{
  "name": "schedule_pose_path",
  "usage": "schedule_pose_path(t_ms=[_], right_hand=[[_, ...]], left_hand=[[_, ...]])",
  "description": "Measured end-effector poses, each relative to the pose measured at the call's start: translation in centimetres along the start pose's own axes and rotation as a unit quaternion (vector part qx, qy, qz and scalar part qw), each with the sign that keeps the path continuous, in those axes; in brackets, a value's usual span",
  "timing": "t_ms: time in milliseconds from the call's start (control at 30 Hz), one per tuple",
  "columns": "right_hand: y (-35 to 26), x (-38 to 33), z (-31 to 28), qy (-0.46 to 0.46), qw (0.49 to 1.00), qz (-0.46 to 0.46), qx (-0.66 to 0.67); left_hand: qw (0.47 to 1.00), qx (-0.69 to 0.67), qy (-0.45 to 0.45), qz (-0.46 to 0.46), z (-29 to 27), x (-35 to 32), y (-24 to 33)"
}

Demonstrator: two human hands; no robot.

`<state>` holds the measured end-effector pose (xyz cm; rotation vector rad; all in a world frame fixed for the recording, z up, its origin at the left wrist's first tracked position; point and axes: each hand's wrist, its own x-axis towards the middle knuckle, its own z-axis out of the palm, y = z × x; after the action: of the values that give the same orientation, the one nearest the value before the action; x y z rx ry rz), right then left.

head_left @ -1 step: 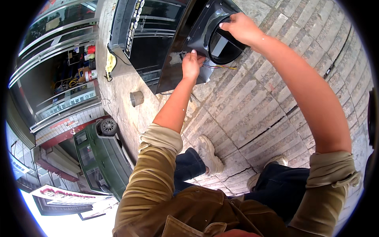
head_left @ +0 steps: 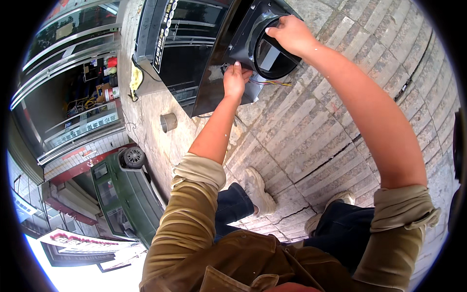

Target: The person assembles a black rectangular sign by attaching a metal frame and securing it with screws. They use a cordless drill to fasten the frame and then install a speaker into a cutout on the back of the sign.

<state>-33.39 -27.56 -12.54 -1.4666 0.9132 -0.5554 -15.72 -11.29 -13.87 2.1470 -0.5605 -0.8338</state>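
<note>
A black round duct collar (head_left: pixel 273 76) with a silvery taped patch on its upper side sits at the end of a dark, boxy appliance that looks like a range hood (head_left: pixel 205 92). My right hand (head_left: pixel 293 38) grips the collar's far rim, thumb inside the ring and fingers over the outer side. Beside the collar's near left edge is my left hand (head_left: pixel 234 83), its thumb up and fingers curled in against the housing. What those fingers hold is hidden. Thin coloured wires (head_left: pixel 277 82) stick out below the ring, just right of my left hand.
On the paving left of my left forearm stands a short metal cylinder (head_left: pixel 169 122). A yellow bag-like item (head_left: pixel 136 80) and a dark cord lie beyond it. My shoes (head_left: pixel 259 192) are on the striped paving. A green vehicle (head_left: pixel 121 192) is parked at the left.
My right hand has shifted slightly left, and the collar has moved a little the same way with it. My left hand stays nearly in place.
</note>
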Motion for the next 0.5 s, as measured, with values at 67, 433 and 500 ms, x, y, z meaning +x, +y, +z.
schedule_pose_path(t_ms=[67, 433, 500], right_hand=[[0.3, 0.5, 2.5, 0.072, 0.997, -0.001, 0.031], [-2.4, -2.2, 6.4, 0.197, 0.967, -0.06, 0.147], [-2.2, -1.6, 6.6, 0.199, 0.967, -0.062, 0.147]], left_hand=[[1.0, -0.003, 0.007, 0.001, 0.2, 0.2, 0.4], [0.997, -0.048, 0.046, 0.029, -0.6, 1.6, 1.1], [0.998, -0.048, 0.045, 0.012, -0.7, 2.2, 1.3]])
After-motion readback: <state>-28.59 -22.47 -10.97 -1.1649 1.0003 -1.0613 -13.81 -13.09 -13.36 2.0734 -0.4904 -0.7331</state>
